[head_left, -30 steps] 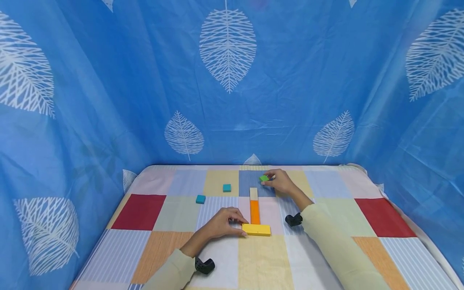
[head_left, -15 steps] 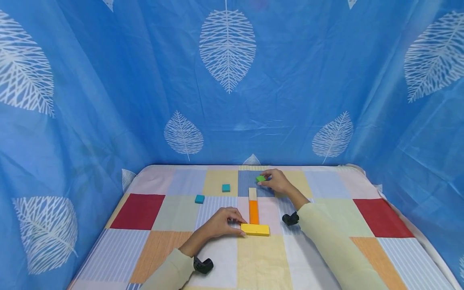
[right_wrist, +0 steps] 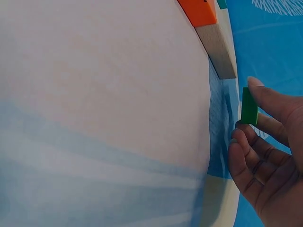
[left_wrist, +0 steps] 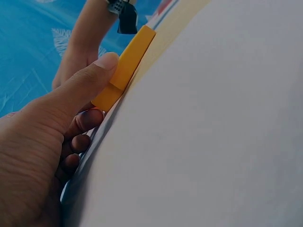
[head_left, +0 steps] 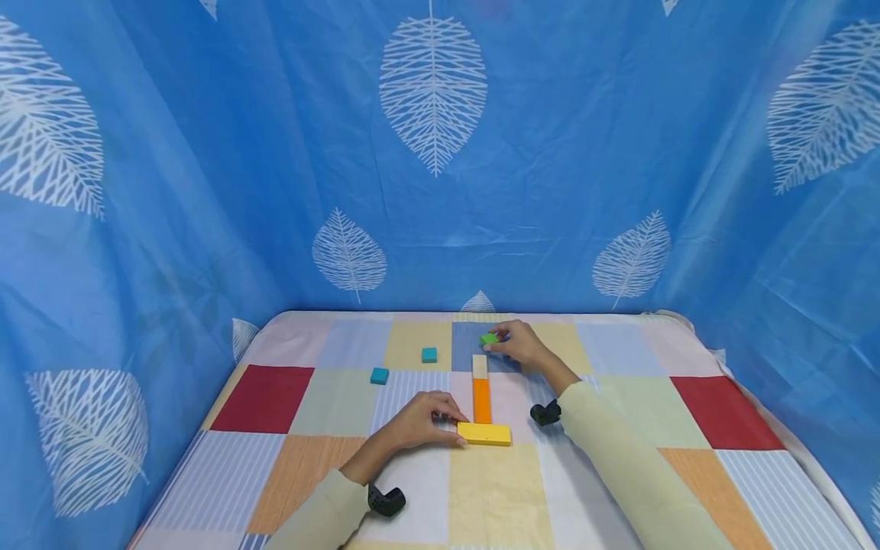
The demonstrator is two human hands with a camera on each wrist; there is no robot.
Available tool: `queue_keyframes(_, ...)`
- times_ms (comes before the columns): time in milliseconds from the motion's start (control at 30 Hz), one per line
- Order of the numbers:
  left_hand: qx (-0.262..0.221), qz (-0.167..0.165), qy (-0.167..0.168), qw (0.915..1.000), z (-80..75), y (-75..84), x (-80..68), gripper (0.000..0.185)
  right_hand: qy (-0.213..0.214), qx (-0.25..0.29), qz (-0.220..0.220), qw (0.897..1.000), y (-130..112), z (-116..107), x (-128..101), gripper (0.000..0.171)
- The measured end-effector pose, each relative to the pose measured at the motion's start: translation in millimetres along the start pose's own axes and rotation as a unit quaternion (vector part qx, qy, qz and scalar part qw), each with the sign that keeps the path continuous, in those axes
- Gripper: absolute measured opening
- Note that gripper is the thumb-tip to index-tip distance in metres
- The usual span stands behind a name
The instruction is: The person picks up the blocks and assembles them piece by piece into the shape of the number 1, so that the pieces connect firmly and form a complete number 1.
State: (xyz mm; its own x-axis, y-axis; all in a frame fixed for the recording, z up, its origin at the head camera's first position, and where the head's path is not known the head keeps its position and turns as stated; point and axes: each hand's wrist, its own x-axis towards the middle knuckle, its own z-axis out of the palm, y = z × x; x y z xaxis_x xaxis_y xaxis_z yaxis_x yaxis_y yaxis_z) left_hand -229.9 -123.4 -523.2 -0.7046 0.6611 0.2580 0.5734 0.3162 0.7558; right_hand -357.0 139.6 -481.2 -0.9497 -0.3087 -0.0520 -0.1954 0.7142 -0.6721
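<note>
My left hand [head_left: 424,422] pinches the left end of a long yellow block [head_left: 484,435] lying crosswise on the cloth. In the left wrist view the thumb lies along the near side of that block. Behind it an orange block [head_left: 481,401] and a short natural-wood block [head_left: 480,367] run in line away from me. My right hand [head_left: 520,344] holds a small green block [head_left: 489,339] between thumb and fingers, just beyond the wood block's far end. In the right wrist view the green block [right_wrist: 249,106] stands apart from the wood block [right_wrist: 218,51].
Two small teal blocks, a farther one [head_left: 429,355] and a nearer one [head_left: 379,376], lie left of the row. A patchwork cloth [head_left: 502,496] covers the table. Blue leaf-print curtains [head_left: 536,153] hang at the back and on both sides.
My right hand has moved a little to the left with the green block, closer to the wood block's far end. The left hand and yellow block have stayed put.
</note>
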Motion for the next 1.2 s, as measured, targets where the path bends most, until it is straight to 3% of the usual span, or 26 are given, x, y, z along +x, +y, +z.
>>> queue_keyframes(633, -0.025, 0.008, 0.007, 0.9996, -0.1, 1.5, 0.2, 0.029, 0.007, -0.011, -0.019, 1.000, 4.2, 6.8, 5.5, 0.042)
queue_keyframes(1200, -0.027, -0.002, 0.007, 0.9996, 0.3, 0.3, 0.0, 0.029, 0.026, 0.123, 0.045, 0.991, 7.4, 10.4, 5.2, 0.024)
